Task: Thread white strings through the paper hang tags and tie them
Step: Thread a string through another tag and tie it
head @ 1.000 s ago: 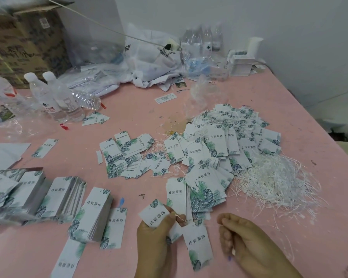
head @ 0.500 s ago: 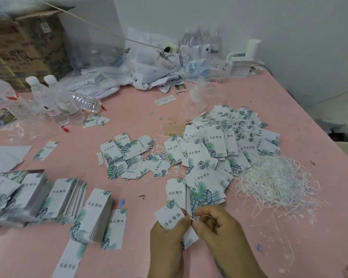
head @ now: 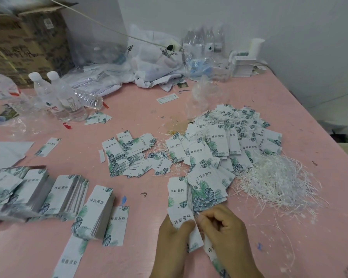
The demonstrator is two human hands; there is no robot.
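My left hand (head: pixel 172 235) pinches a white leaf-printed hang tag (head: pixel 182 218) near the table's front edge. Right beside it, my right hand (head: pixel 223 229) has its fingers curled against the tag's edge; whatever it pinches is too small to make out. More tags hang below and between both hands. A loose heap of white strings (head: pixel 277 177) lies to the right. Strung tags are piled behind (head: pixel 229 135), and a small stack of tags (head: pixel 205 187) sits just beyond my hands.
Stacks of unstrung tags (head: pixel 66 193) line the left front of the pink table (head: pixel 139 109). Water bottles (head: pixel 62 97) stand at the back left by a cardboard box (head: pixel 26 47). Plastic bags (head: pixel 153 63) and a white dispenser (head: pixel 245 61) sit along the wall.
My right hand came in from the right and closed against the left hand. Both hands with the tag then shifted slightly right and lower.
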